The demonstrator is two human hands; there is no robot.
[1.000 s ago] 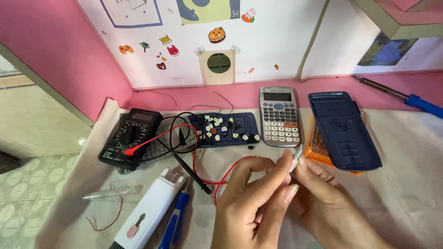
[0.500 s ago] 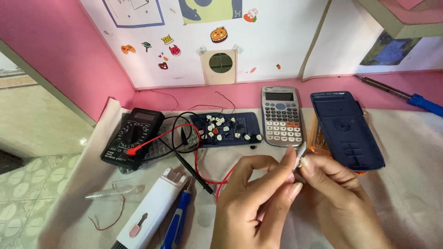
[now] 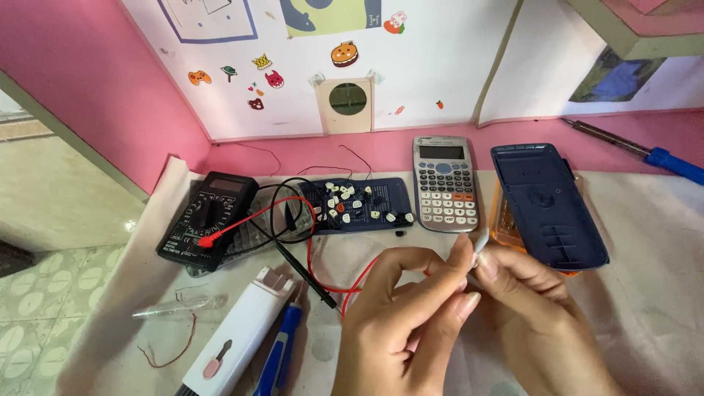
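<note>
My left hand and my right hand meet low in the middle of the head view. Together their fingertips pinch a small thin white strip that sticks up between them. Just beyond the fingers lie a grey calculator, face up, and a dark blue calculator back cover resting on an orange part. Left of the calculator sits a dark blue keypad panel with several loose white keys on it.
A black multimeter lies at the left, its red and black probe leads looping toward my hands. A white cleaning tool and a blue pen lie at the lower left. A blue-handled soldering iron rests at the back right.
My hands stay together on the white strip, with the fingers shifting only slightly. The view has drifted a little.
</note>
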